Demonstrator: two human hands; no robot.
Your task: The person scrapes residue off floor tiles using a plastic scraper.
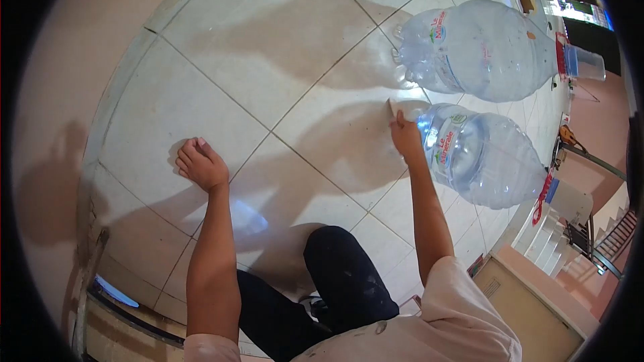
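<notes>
My right hand (407, 135) is closed around a small, flat, pale piece (392, 108), one end of it sticking out past the fingers. I cannot make out what kind of thing it is. Right beside that hand, near its base, is a large clear plastic water bottle (479, 157) with a "Le Minerale" label, a blue cap and a red handle. A second such bottle (493, 50) stands just beyond, a clear plastic cup (590, 64) over its cap. At the left my left hand (201, 163) is at the tiled floor, fingers curled in, nothing visible in them.
White floor tiles (268, 60) spread around me, with bottle shadows across them. A pink wall (60, 127) runs along the left. At the lower right stand a tan panel (530, 308) and stairs (540, 241). A dark-edged wooden piece (134, 322) lies at lower left.
</notes>
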